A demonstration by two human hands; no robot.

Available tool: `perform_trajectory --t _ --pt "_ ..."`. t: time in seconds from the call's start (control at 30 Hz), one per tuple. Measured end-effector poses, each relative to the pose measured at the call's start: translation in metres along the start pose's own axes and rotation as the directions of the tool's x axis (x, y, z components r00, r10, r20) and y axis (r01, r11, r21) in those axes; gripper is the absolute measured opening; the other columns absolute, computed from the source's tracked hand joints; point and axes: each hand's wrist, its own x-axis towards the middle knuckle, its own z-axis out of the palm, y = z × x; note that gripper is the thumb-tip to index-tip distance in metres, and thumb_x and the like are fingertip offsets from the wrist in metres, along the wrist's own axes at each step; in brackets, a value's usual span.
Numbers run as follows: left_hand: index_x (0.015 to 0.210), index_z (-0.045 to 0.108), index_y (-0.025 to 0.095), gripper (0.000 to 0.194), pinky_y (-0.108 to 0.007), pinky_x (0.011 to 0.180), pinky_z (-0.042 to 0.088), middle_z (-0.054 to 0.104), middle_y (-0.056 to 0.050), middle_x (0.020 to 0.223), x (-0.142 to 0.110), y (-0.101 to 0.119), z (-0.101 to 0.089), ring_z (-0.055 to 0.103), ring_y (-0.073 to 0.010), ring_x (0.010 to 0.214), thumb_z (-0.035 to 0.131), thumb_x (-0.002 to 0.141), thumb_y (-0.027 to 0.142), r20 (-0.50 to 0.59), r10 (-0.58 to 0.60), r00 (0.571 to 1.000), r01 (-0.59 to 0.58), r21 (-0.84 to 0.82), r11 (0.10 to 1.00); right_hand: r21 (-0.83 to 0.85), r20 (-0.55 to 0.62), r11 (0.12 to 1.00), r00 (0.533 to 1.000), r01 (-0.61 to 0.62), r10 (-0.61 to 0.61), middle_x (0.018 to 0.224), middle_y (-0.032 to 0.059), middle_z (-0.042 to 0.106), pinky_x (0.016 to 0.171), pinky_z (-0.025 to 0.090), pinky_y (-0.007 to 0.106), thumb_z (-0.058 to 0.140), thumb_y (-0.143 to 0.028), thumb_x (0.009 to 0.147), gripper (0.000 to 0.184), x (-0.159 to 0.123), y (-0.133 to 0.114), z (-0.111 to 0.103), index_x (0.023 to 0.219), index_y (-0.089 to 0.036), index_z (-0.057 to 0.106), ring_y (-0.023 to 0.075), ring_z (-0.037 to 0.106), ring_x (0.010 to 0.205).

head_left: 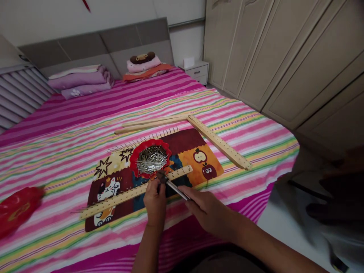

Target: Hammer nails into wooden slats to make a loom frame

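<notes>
My left hand [155, 201] rests on a long wooden strip [125, 195] pierced with holes, its fingers pinched together at the strip as if on a pin too small to make out. My right hand [204, 210] grips the handle of a small hammer [170, 184], whose head sits just above the left fingertips. Right behind them stands a red scalloped dish [135, 162] heaped with metal pins. The strip and dish lie on a patchwork cloth [196, 151] with cat, star and apple pictures.
Everything lies on a bed with a pink striped cover [85, 125]. More wooden strips [218, 143] lie beyond the cloth. A red object [17, 208] sits at the left. Folded bedding [81, 79], a nightstand [197, 72] and wardrobe doors [284, 57] lie farther off.
</notes>
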Motion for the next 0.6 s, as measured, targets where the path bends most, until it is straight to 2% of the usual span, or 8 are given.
perform_trajectory --t 0.17,0.3,0.4,0.5,0.6 --pt "0.07 0.061 0.022 0.015 -0.025 0.065 0.044 0.059 -0.001 0.069 0.001 0.001 0.0 0.057 -0.0151 0.068 0.052 0.078 0.029 0.021 -0.006 1.0 0.006 -0.002 1.0 -0.022 0.012 0.998 0.998 -0.055 0.055 0.116 0.0052 0.069 0.089 0.05 0.035 0.041 -0.02 0.096 0.044 -0.018 -0.008 -0.008 0.138 -0.029 0.046 0.0206 0.065 0.101" --pt "0.086 0.067 0.022 0.02 -0.027 0.068 0.047 0.065 -0.002 0.076 -0.001 0.004 -0.009 0.059 -0.0156 0.068 0.054 0.076 0.034 0.03 -0.028 0.999 0.028 -0.02 0.999 -0.063 -0.002 0.995 0.997 -0.077 0.077 0.128 0.0035 0.064 0.099 0.046 0.036 0.043 -0.026 0.096 0.045 -0.042 0.001 -0.019 0.141 -0.032 0.043 0.0228 0.058 0.118" --pt "0.088 0.067 0.022 0.023 -0.028 0.072 0.048 0.067 -0.003 0.083 0.006 0.006 -0.028 0.061 -0.0163 0.073 0.053 0.078 0.038 -0.035 -0.004 0.999 0.005 0.028 1.0 -0.051 -0.005 0.993 0.994 -0.108 0.108 0.109 0.0032 0.072 0.098 0.047 0.035 0.04 -0.024 0.096 0.047 -0.054 0.022 -0.021 0.143 -0.027 0.04 0.0213 0.062 0.111" --pt "0.086 0.069 0.022 0.024 -0.029 0.074 0.048 0.068 -0.004 0.085 0.03 0.004 -0.046 0.062 -0.0177 0.076 0.051 0.079 0.038 -0.065 0.035 0.997 -0.026 0.134 0.991 -0.037 -0.041 0.989 0.989 -0.144 0.142 0.1 0.0038 0.073 0.093 0.051 0.032 0.039 -0.024 0.096 0.046 -0.059 0.041 -0.02 0.142 -0.022 0.043 0.0202 0.066 0.102" --pt "0.083 0.071 0.023 0.021 -0.031 0.075 0.048 0.069 -0.006 0.085 0.065 -0.004 -0.049 0.062 -0.0207 0.08 0.052 0.077 0.031 0.025 0.074 0.997 -0.079 0.284 0.956 -0.041 -0.066 0.988 0.988 -0.146 0.143 0.092 0.003 0.074 0.087 0.053 0.032 0.04 -0.025 0.095 0.044 -0.059 0.047 -0.019 0.138 -0.022 0.048 0.019 0.07 0.086"
